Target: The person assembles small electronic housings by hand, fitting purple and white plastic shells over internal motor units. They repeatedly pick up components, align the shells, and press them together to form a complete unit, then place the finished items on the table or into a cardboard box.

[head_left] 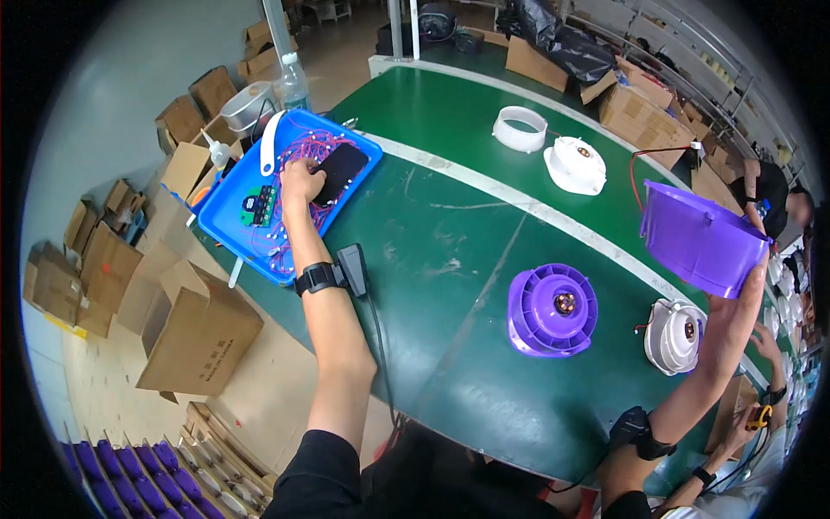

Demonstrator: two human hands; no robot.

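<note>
A blue tray (226,227) at the left holds tangled pink wires (298,138), a green circuit board (258,208) and a black phone (340,171). Among the wires, beside the phone, my left hand (303,182) is closed with curled fingers; what they pinch is hidden. At the far right my right hand (754,259) grips a purple ring-shaped housing (705,238) by its edge, raised above the table. A red wire (635,177) with a white plug shows beside this housing. Nearer me, a round purple fan-like unit (553,310) stands on the green table (432,346).
A white ring (520,130) and a white housing (577,166) lie across the white strip. Another white unit (676,337) sits below my right hand. Co-workers' arms (769,363) reach in at right. Cardboard boxes (203,329) and a crate of purple parts (147,480) stand left.
</note>
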